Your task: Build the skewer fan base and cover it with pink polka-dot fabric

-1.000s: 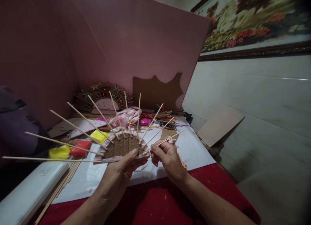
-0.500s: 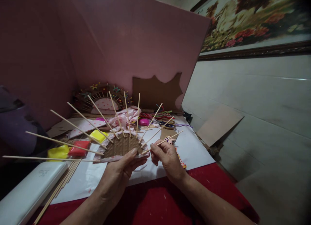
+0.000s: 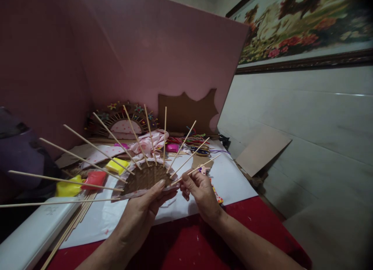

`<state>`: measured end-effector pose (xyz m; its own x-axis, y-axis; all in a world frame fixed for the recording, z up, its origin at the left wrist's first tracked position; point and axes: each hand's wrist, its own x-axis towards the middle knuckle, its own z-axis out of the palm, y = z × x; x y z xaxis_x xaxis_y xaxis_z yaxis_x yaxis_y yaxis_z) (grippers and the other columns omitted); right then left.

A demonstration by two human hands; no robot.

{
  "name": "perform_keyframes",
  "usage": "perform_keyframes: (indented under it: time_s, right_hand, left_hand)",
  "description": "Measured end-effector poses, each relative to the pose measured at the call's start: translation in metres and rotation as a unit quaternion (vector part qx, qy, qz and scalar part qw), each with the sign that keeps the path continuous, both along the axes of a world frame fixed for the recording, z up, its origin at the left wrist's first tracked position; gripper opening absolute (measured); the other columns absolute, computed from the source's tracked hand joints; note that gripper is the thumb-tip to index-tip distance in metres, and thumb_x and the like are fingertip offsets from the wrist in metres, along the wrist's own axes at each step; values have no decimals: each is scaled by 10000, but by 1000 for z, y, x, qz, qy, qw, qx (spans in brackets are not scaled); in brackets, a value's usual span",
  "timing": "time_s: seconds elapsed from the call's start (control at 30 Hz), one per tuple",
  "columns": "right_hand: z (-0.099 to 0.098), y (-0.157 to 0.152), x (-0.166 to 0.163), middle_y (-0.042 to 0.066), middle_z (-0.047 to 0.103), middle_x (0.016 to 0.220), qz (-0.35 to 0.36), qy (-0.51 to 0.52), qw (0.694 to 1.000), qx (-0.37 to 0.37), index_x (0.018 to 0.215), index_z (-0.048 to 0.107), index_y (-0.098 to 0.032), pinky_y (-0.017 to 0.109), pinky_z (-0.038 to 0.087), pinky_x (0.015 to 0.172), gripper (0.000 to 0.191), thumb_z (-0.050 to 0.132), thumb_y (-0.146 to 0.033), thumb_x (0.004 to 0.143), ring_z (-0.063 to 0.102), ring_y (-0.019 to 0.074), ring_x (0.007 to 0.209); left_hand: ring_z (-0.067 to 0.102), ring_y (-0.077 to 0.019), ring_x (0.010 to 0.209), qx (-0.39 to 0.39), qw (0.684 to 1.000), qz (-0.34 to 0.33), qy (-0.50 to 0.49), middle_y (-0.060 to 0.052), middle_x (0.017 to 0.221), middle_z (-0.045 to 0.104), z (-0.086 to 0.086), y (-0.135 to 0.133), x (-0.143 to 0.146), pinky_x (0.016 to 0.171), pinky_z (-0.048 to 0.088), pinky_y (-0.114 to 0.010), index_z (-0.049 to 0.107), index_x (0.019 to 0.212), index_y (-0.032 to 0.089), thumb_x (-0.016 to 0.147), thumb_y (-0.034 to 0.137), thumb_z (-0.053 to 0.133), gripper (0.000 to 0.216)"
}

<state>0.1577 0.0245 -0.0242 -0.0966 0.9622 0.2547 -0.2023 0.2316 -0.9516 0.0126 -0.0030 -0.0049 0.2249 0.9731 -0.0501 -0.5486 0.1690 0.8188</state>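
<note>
In the head view, the left hand [image 3: 145,204] is clamping its fingers on the cardboard half-disc [image 3: 144,180] at lower centre, from which wooden sticks [image 3: 117,141] are fanning outward. The right hand [image 3: 202,194] is pinching the rightmost stick [image 3: 205,164] between its fingers.

A framed painting [image 3: 303,28] with red flowers hung on a pale tiled wall [image 3: 276,100] at right, a flat board [image 3: 262,149] tilted below. A pink panel [image 3: 163,48] rose behind the counter [image 3: 180,242]. At left, a white case [image 3: 37,223] lay near a purple object [image 3: 20,157], too dim to identify.
</note>
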Motion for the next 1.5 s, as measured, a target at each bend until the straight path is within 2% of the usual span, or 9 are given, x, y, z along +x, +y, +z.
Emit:
perform_keyframes:
  time_s: [0.27,0.47,0.73,0.87,1.0,1.1,1.27,1.5]
  right_hand:
    - [2,-3,0,-30,495,575,4,-18,1000,5,708,526,-154,218,305,423,297,572,-436,788,381,66,440]
    - [3,-7,-4,-47,473,580,30,-13,999,2,712,537,-162,207,304,443,258,700,-359,685,379,70,483]
    - [3,-12,-3,-30,494,638,24,-47,998,39,735,558,-167,215,336,491,189,665,-323,731,410,85,544]
    - [7,-13,-1,-14,525,663,15,-46,997,56,736,570,-168,232,375,552,165,642,-315,753,464,104,596]
    - [9,-14,-1,-15,527,659,9,-46,997,54,743,572,-171,224,373,530,166,628,-326,765,469,103,589]
    - [11,-15,0,-16,518,654,-4,-36,998,57,759,569,-173,219,362,490,183,625,-347,764,452,96,557]
    - [15,-15,3,-12,527,642,-34,-15,997,72,785,571,-181,224,352,451,211,615,-386,765,444,98,524]
    - [13,-12,2,-26,512,614,-44,-9,997,62,744,565,-187,226,318,428,191,639,-362,746,419,90,486]
  left_hand:
    - [619,-226,930,-9,1000,4,-24,-128,947,696,0,2,-2,901,433,-348,714,801,98,771,235,562,207]
    - [619,-196,886,-46,998,35,-23,-116,872,711,2,3,-6,866,448,-310,709,767,98,735,249,611,183]
    - [637,-156,844,-83,994,28,-64,-90,817,718,11,1,-3,853,457,-262,706,708,121,757,208,585,157]
    - [654,-158,785,-114,989,24,-92,-95,776,718,14,4,-3,782,497,-256,693,649,125,758,131,561,170]
    - [656,-149,718,-144,986,30,-83,-103,756,715,15,6,-3,695,516,-240,670,598,111,747,85,556,189]
    - [657,-154,718,-134,989,23,-61,-103,736,715,15,3,-3,686,510,-235,677,610,115,754,117,557,188]
    - [655,-199,798,-67,997,4,-31,-122,826,715,10,-2,0,744,490,-286,709,739,113,746,216,585,161]
    - [648,-230,847,-66,998,-3,-8,-133,870,710,5,2,0,797,469,-330,715,761,116,701,260,635,175]
